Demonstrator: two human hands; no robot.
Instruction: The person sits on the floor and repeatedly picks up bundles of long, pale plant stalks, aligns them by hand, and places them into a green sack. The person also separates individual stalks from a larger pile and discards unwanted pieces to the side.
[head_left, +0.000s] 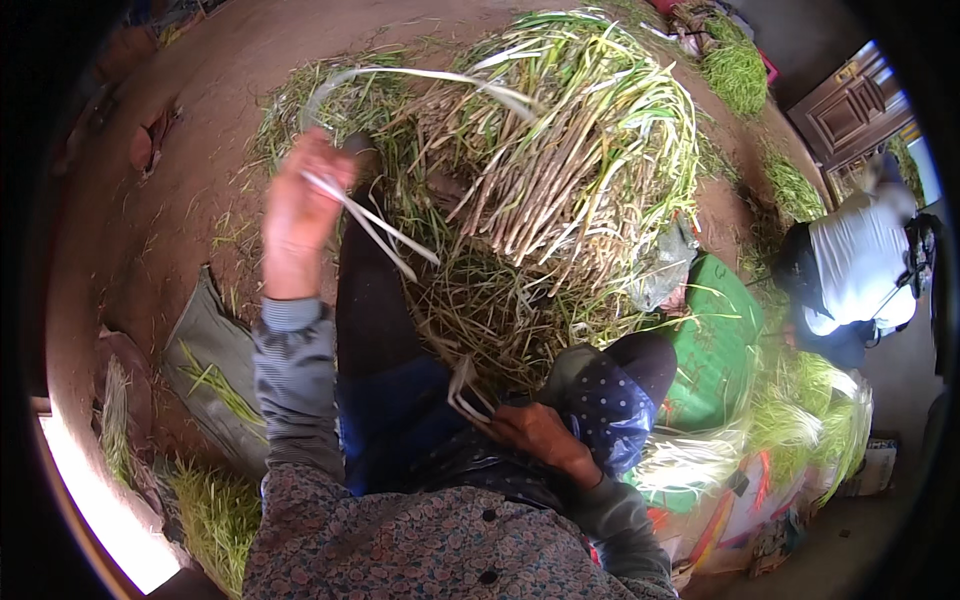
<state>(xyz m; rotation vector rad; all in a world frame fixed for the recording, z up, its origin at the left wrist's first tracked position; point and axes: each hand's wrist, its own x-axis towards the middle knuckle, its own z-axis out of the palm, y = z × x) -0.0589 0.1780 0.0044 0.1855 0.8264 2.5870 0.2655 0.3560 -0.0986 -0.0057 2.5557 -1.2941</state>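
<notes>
My left hand (307, 199), blurred by motion, is raised at the left with its fingers closed on a long pale plant stalk (367, 221). White ends of the stalk point down to the right, and a leafy part arcs above the hand. Low in front of my lap, my right hand (544, 439) grips pale stalk pieces (465, 397). A large heap of long stalks (525, 180) with brownish stems and green-yellow leaves lies before me. Loose plant trimmings (487, 307) cover the ground between my legs.
A green sack (709, 345) stands right of my knee, beside white-stemmed bunches (690, 457). Another person (855, 262) sits at the far right, near a brown panelled door (855, 105). A grey cloth (217, 375) and green stalks (214, 517) lie at left.
</notes>
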